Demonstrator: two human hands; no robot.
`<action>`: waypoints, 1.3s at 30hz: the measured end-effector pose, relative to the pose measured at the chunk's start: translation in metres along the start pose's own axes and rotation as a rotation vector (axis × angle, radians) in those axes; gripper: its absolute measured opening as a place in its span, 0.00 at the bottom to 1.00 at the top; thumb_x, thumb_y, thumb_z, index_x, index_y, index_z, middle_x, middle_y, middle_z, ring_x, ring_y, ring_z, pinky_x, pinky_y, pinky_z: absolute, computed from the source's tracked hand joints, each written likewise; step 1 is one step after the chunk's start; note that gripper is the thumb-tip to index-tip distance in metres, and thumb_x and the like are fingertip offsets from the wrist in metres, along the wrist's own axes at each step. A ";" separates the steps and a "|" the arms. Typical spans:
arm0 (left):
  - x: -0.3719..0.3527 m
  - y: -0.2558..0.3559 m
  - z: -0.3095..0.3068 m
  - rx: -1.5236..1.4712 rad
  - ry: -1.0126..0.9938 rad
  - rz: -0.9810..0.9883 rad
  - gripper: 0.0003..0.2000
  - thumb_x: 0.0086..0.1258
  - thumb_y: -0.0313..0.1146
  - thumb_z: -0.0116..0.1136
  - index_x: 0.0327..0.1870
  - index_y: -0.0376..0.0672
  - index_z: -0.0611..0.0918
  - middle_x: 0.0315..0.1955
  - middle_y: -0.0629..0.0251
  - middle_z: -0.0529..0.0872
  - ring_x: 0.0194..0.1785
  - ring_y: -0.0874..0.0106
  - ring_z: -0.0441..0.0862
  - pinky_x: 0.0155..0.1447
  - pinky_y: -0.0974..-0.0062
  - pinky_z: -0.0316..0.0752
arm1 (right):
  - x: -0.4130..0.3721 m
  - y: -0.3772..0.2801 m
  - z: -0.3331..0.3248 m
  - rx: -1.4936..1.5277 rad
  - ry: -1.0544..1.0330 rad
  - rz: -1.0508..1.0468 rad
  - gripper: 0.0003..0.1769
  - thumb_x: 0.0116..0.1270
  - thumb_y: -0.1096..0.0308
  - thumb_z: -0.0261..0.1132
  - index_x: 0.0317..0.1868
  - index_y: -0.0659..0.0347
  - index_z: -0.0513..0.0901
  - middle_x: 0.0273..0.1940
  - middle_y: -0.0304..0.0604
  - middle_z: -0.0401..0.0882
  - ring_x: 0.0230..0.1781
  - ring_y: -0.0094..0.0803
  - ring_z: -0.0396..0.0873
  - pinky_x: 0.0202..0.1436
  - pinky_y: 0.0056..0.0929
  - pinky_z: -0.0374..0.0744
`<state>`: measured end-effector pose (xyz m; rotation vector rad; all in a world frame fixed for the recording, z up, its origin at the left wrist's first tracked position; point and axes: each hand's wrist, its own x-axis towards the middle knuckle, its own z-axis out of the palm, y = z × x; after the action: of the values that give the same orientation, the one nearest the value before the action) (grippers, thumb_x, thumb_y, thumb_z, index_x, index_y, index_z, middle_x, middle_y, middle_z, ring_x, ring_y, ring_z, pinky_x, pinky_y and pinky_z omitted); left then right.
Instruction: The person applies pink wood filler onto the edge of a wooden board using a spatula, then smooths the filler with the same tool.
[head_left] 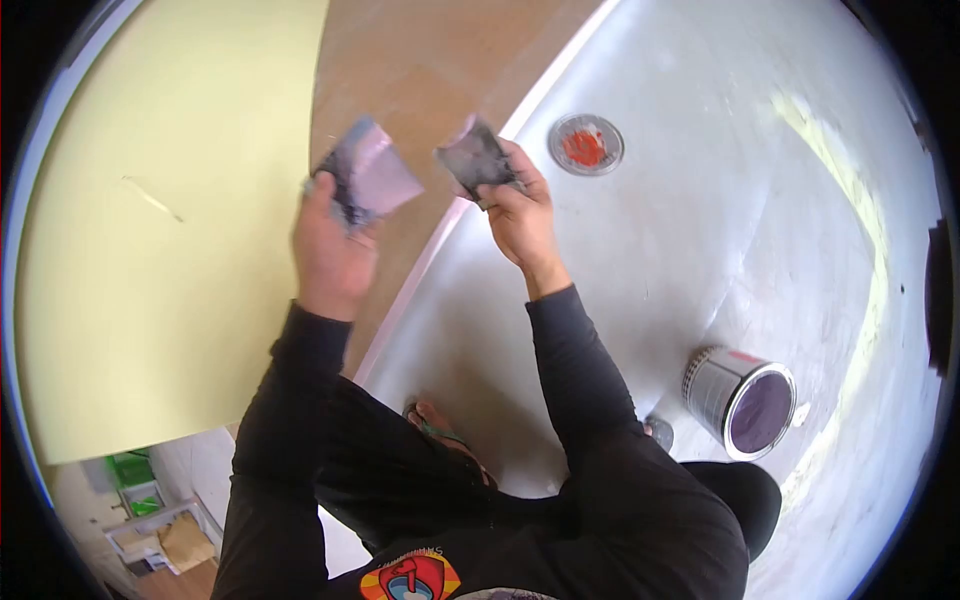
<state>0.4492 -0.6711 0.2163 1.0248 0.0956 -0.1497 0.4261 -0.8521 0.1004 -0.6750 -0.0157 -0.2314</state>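
"Wearing what, closest to the camera?"

"A long-sleeved black top (640, 500) with a colourful print (410, 580) at the bottom edge. Both arms reach forward."

"And the fingers?"

"Closed on something on both sides. The left hand (335, 255) grasps a flat pink-and-grey piece (382, 172), a little blurred; the right hand (524, 220) pinches a dark grey, slightly curved piece (472, 158) between thumb and fingers. The two pieces are near each other but apart, out in front of the body."

"What shows below and around them?"

"A sandalled foot (452, 442) between the arms, against a wide grey surface (650, 260). On the right, an open tin (708, 385) holding something dark purple (762, 412). Just beyond the right hand, a round dish (612, 150) with an orange-red smear (583, 148)."

"And over to the left?"

"A broad pale yellow panel (170, 290), with a brown surface (430, 60) between it and the grey; past the panel's lower edge, a small green container (130, 468)"
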 end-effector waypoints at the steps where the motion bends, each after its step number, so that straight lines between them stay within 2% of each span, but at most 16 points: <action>1: -0.002 -0.005 0.001 -0.007 0.001 0.031 0.13 0.80 0.37 0.47 0.57 0.42 0.76 0.53 0.64 0.83 0.55 0.68 0.82 0.56 0.65 0.82 | -0.001 -0.014 0.014 0.083 -0.045 -0.069 0.30 0.60 0.82 0.54 0.65 0.65 0.73 0.56 0.46 0.79 0.54 0.33 0.79 0.55 0.31 0.79; 3: -0.009 -0.015 0.005 0.050 0.045 -0.040 0.13 0.80 0.37 0.44 0.57 0.42 0.76 0.53 0.64 0.83 0.56 0.67 0.82 0.57 0.63 0.81 | -0.005 -0.031 0.034 0.169 -0.113 -0.132 0.29 0.64 0.78 0.55 0.68 0.65 0.69 0.60 0.47 0.77 0.57 0.36 0.78 0.58 0.32 0.78; 5: -0.017 -0.020 0.022 -0.006 0.068 -0.027 0.13 0.80 0.36 0.43 0.57 0.43 0.75 0.53 0.63 0.83 0.56 0.67 0.82 0.57 0.62 0.81 | -0.010 -0.039 0.049 0.131 -0.246 -0.215 0.28 0.72 0.67 0.57 0.70 0.66 0.66 0.64 0.49 0.73 0.63 0.39 0.75 0.63 0.36 0.74; 6: -0.020 -0.020 0.025 -0.054 0.086 -0.037 0.13 0.81 0.36 0.42 0.57 0.43 0.75 0.54 0.63 0.83 0.56 0.67 0.82 0.57 0.61 0.81 | -0.016 -0.039 0.059 -0.048 -0.224 -0.260 0.30 0.76 0.54 0.54 0.67 0.70 0.67 0.63 0.53 0.74 0.66 0.43 0.72 0.71 0.39 0.68; 7: -0.019 -0.019 0.024 -0.058 0.092 -0.024 0.13 0.81 0.36 0.42 0.57 0.43 0.75 0.54 0.63 0.83 0.56 0.67 0.82 0.57 0.61 0.81 | -0.018 -0.038 0.061 -0.045 -0.238 -0.255 0.30 0.76 0.54 0.54 0.67 0.70 0.67 0.63 0.53 0.74 0.66 0.43 0.72 0.71 0.39 0.68; 10: -0.017 -0.016 0.023 -0.007 0.071 -0.018 0.12 0.80 0.36 0.43 0.57 0.45 0.74 0.54 0.63 0.82 0.57 0.66 0.81 0.58 0.57 0.81 | -0.025 -0.039 0.064 -0.634 -0.339 -0.525 0.24 0.77 0.55 0.54 0.64 0.64 0.73 0.63 0.55 0.75 0.64 0.47 0.73 0.67 0.39 0.71; 16: -0.017 -0.007 0.022 0.051 0.037 0.098 0.12 0.80 0.37 0.46 0.58 0.47 0.74 0.55 0.65 0.81 0.58 0.65 0.81 0.57 0.55 0.80 | -0.024 -0.059 0.043 -1.103 -0.338 -0.549 0.18 0.71 0.64 0.62 0.58 0.60 0.80 0.62 0.53 0.76 0.62 0.53 0.74 0.65 0.43 0.72; 19: -0.005 0.005 0.013 0.058 -0.046 0.215 0.09 0.80 0.34 0.47 0.54 0.44 0.73 0.51 0.66 0.81 0.55 0.69 0.81 0.58 0.61 0.79 | -0.018 -0.089 0.032 -1.147 -0.336 -0.533 0.17 0.68 0.66 0.63 0.56 0.59 0.82 0.61 0.52 0.76 0.62 0.53 0.73 0.64 0.44 0.72; 24: 0.009 0.006 0.004 0.263 -0.105 0.433 0.08 0.81 0.34 0.47 0.52 0.40 0.75 0.47 0.68 0.81 0.50 0.79 0.78 0.55 0.75 0.75 | -0.018 -0.117 0.065 -1.473 -0.482 -0.788 0.19 0.61 0.66 0.68 0.53 0.56 0.84 0.59 0.47 0.77 0.63 0.48 0.72 0.60 0.44 0.72; 26: 0.009 0.004 0.000 0.380 -0.133 0.457 0.10 0.81 0.35 0.48 0.54 0.40 0.74 0.49 0.67 0.81 0.52 0.77 0.78 0.58 0.73 0.74 | -0.015 -0.111 0.073 -1.517 -0.525 -0.859 0.20 0.58 0.66 0.70 0.52 0.54 0.84 0.58 0.44 0.77 0.63 0.47 0.71 0.60 0.45 0.70; 28: 0.008 0.006 -0.002 0.503 -0.162 0.476 0.12 0.80 0.36 0.49 0.57 0.40 0.74 0.51 0.67 0.82 0.55 0.74 0.79 0.61 0.71 0.74 | -0.017 -0.088 0.070 -1.506 -0.549 -0.822 0.19 0.58 0.66 0.70 0.51 0.54 0.84 0.59 0.43 0.77 0.63 0.48 0.70 0.60 0.45 0.70; 31: 0.010 0.027 -0.005 0.814 0.020 0.644 0.15 0.78 0.39 0.53 0.57 0.41 0.74 0.52 0.64 0.81 0.55 0.72 0.79 0.61 0.68 0.74 | -0.020 -0.067 0.053 -1.481 -0.569 -0.750 0.18 0.59 0.68 0.69 0.51 0.55 0.85 0.57 0.44 0.78 0.59 0.50 0.74 0.58 0.44 0.72; 33: 0.023 0.041 -0.014 0.505 0.069 0.612 0.12 0.80 0.38 0.49 0.54 0.39 0.75 0.50 0.62 0.82 0.51 0.72 0.79 0.55 0.72 0.75 | -0.004 -0.039 0.016 -1.061 -0.628 -0.332 0.17 0.61 0.71 0.66 0.52 0.59 0.85 0.55 0.45 0.80 0.52 0.50 0.79 0.56 0.41 0.77; 35: 0.020 0.049 -0.012 0.328 0.061 0.533 0.12 0.79 0.37 0.50 0.56 0.43 0.74 0.54 0.62 0.80 0.56 0.66 0.80 0.55 0.62 0.79 | 0.004 -0.007 -0.028 -0.928 -0.295 -0.425 0.17 0.63 0.75 0.64 0.54 0.62 0.83 0.54 0.49 0.81 0.48 0.49 0.82 0.55 0.38 0.80; 37: 0.018 0.047 -0.016 0.328 0.062 0.492 0.13 0.79 0.38 0.51 0.58 0.44 0.73 0.55 0.63 0.80 0.56 0.64 0.80 0.54 0.59 0.79 | 0.011 0.034 -0.072 -0.828 0.096 -0.232 0.16 0.68 0.74 0.63 0.56 0.66 0.80 0.53 0.50 0.81 0.50 0.37 0.82 0.55 0.30 0.78; 39: 0.019 0.047 -0.019 0.337 0.059 0.463 0.14 0.79 0.38 0.51 0.59 0.44 0.72 0.56 0.63 0.80 0.57 0.64 0.80 0.53 0.58 0.80 | 0.020 0.061 -0.092 -0.866 0.182 -0.271 0.20 0.63 0.75 0.64 0.56 0.66 0.79 0.54 0.53 0.80 0.51 0.44 0.81 0.57 0.33 0.78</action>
<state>0.4753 -0.6321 0.2429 1.3603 -0.1184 0.2958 0.4529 -0.8671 -0.0070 -1.5140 0.1776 -0.5734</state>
